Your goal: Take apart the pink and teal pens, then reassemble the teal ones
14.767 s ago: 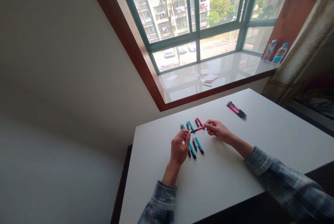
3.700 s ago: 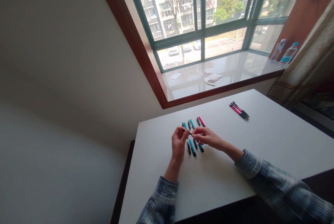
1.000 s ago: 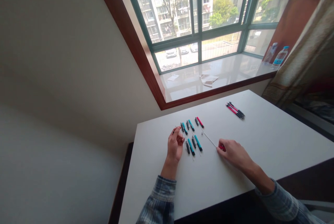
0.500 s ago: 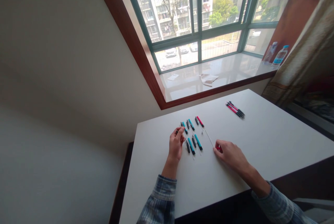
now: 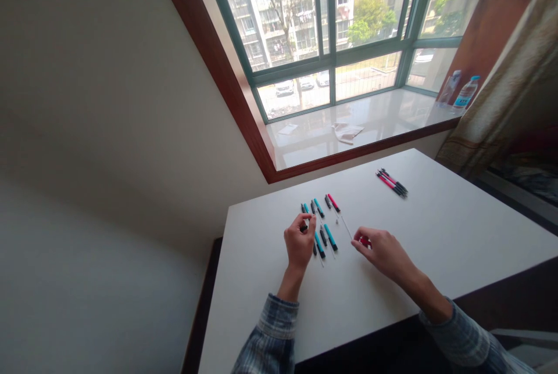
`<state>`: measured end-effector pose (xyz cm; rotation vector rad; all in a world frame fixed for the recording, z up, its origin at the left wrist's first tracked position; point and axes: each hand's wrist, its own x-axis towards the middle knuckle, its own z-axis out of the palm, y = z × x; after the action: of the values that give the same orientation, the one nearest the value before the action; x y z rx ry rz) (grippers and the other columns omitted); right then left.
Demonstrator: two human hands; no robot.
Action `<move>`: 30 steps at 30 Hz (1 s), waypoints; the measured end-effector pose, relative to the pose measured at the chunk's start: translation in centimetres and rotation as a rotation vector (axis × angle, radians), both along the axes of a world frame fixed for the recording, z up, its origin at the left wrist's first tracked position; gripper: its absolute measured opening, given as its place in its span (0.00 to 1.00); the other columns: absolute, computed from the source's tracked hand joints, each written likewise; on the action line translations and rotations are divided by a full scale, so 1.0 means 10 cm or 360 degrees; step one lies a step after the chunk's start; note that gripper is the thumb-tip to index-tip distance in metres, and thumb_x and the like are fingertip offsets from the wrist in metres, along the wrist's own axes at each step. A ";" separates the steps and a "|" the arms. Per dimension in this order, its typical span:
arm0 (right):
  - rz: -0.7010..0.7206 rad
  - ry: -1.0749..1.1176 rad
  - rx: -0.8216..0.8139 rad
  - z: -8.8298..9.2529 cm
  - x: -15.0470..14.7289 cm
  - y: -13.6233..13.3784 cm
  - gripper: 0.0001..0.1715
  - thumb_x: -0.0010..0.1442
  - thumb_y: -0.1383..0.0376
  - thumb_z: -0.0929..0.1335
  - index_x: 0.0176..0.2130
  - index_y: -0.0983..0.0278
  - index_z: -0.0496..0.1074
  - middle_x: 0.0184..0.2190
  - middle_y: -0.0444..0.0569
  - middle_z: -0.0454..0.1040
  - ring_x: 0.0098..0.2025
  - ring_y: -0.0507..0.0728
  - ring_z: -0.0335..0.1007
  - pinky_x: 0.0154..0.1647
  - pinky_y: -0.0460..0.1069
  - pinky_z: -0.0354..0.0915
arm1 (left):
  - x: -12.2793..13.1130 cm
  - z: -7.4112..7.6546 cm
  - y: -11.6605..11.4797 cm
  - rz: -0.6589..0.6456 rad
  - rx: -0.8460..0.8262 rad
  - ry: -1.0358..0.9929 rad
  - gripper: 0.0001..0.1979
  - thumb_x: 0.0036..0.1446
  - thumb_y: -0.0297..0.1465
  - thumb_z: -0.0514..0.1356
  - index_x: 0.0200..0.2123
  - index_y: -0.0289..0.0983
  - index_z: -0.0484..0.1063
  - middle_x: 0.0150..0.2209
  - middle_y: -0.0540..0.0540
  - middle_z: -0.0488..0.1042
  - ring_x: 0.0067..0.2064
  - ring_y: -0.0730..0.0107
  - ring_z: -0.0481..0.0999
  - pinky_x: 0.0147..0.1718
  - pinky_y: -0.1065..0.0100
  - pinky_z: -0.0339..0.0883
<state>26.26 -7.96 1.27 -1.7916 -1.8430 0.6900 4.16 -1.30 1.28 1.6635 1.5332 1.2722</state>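
My left hand is closed above the left pen parts, a small black pen part showing between its curled fingers. My right hand is closed around a red pen barrel, mostly hidden by the fingers. Its fingertips are at the near end of a thin white refill; whether they pinch it I cannot tell. Several teal barrels lie beside black pen parts and thin refills. Behind them are another red barrel and a black part. A tiny grey piece lies near the refill.
Several red-and-black pens lie together at the back right of the white table. Beyond the table, the windowsill carries a crumpled cloth or paper and two plastic bottles. A curtain hangs at right.
My left hand has moved a little right, over the nearer teal pen parts. My right hand has shifted slightly left and away from me, its fingertips farther along the white refill's line.
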 end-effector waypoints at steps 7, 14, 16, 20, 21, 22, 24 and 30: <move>0.0164 0.0497 0.0241 0.21 -0.15 0.26 0.12 0.64 0.53 0.72 0.42 0.58 0.78 0.33 0.43 0.81 0.28 0.53 0.71 0.34 0.47 0.66 | 0.07 -0.01 -0.11 -0.0383 0.0211 0.0474 0.13 0.66 0.40 0.60 0.38 0.38 0.81 0.23 0.52 0.68 0.25 0.73 0.66 0.30 0.72 0.59; 0.0317 0.0697 0.0294 0.16 -0.24 0.45 0.14 0.65 0.53 0.72 0.39 0.60 0.80 0.32 0.45 0.82 0.28 0.53 0.71 0.32 0.46 0.66 | 0.07 -0.03 -0.12 -0.0478 0.0172 0.0512 0.13 0.66 0.39 0.60 0.40 0.38 0.81 0.22 0.53 0.68 0.24 0.73 0.66 0.29 0.72 0.58; 0.0367 0.0765 0.0271 0.15 -0.23 0.50 0.15 0.65 0.52 0.71 0.39 0.61 0.80 0.33 0.45 0.81 0.29 0.53 0.71 0.32 0.46 0.66 | 0.07 -0.03 -0.11 -0.0474 0.0151 0.0496 0.13 0.66 0.40 0.60 0.40 0.39 0.81 0.22 0.53 0.67 0.25 0.73 0.66 0.29 0.72 0.59; 0.0428 0.0871 0.0219 0.09 -0.07 0.72 0.18 0.64 0.51 0.71 0.40 0.63 0.80 0.35 0.48 0.81 0.33 0.55 0.73 0.36 0.48 0.69 | 0.07 -0.01 -0.11 -0.0455 0.0054 0.0452 0.14 0.66 0.43 0.60 0.47 0.41 0.79 0.24 0.54 0.68 0.26 0.72 0.69 0.31 0.72 0.61; 0.0395 0.0911 0.0221 0.05 0.00 0.80 0.18 0.63 0.51 0.71 0.39 0.64 0.79 0.36 0.49 0.81 0.35 0.56 0.75 0.38 0.49 0.70 | 0.07 -0.01 -0.11 -0.0448 0.0029 0.0436 0.15 0.65 0.43 0.60 0.49 0.42 0.77 0.25 0.54 0.68 0.26 0.72 0.69 0.31 0.72 0.62; 0.0362 0.0920 0.0219 0.00 0.08 0.87 0.18 0.62 0.51 0.72 0.38 0.64 0.79 0.36 0.49 0.81 0.37 0.57 0.75 0.41 0.49 0.70 | 0.07 0.00 -0.11 -0.0442 0.0010 0.0415 0.17 0.65 0.43 0.60 0.51 0.42 0.76 0.26 0.54 0.68 0.27 0.72 0.70 0.33 0.72 0.63; 0.0270 0.0866 0.0198 -0.11 0.24 1.00 0.18 0.61 0.51 0.71 0.36 0.64 0.78 0.36 0.50 0.81 0.38 0.58 0.75 0.43 0.51 0.70 | 0.08 0.01 -0.12 -0.0440 -0.0014 0.0358 0.18 0.65 0.43 0.59 0.55 0.42 0.73 0.28 0.53 0.68 0.28 0.71 0.71 0.34 0.71 0.65; 0.0283 0.0693 0.0050 -0.37 0.46 1.09 0.16 0.59 0.53 0.71 0.35 0.64 0.79 0.35 0.50 0.81 0.39 0.59 0.76 0.43 0.51 0.68 | 0.09 0.03 -0.13 -0.0440 -0.0025 0.0264 0.14 0.70 0.35 0.48 0.54 0.41 0.66 0.28 0.55 0.64 0.26 0.71 0.65 0.31 0.71 0.60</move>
<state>30.83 2.98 -2.46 -1.3338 -1.7090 1.0196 5.04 -2.60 1.55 1.9334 1.3416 0.9964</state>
